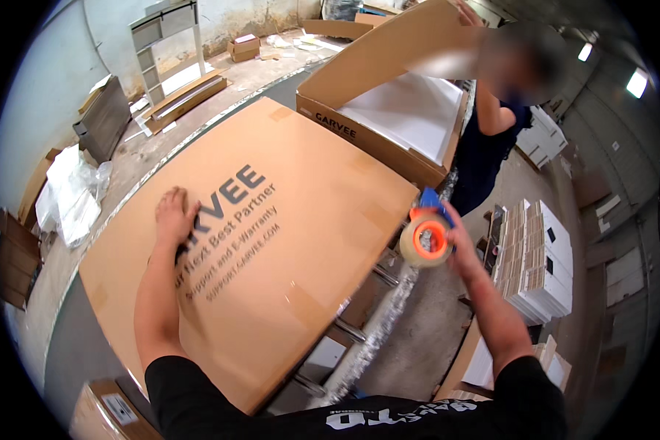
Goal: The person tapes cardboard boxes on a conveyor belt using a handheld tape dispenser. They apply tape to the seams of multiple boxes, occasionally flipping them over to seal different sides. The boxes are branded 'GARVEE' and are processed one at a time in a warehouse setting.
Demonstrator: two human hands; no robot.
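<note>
My left hand (174, 214) lies spread flat on the large sealed carton (257, 242); my right hand (458, 233) grips the tape dispenser (427, 238) at the carton's right edge. Best practice, I judge: keep tape taut, press evenly.

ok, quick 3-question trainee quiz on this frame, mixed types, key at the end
1. True or false: the left hand rests flat on the closed cardboard box.
2. What does the right hand hold? A) a knife B) a tape dispenser with an orange core C) a marker
3. Fill in: the second box, beyond the closed one, is ____, with white panels inside.

Key: 1 true; 2 B, the tape dispenser sits at the closed box's right edge; 3 open.
</note>
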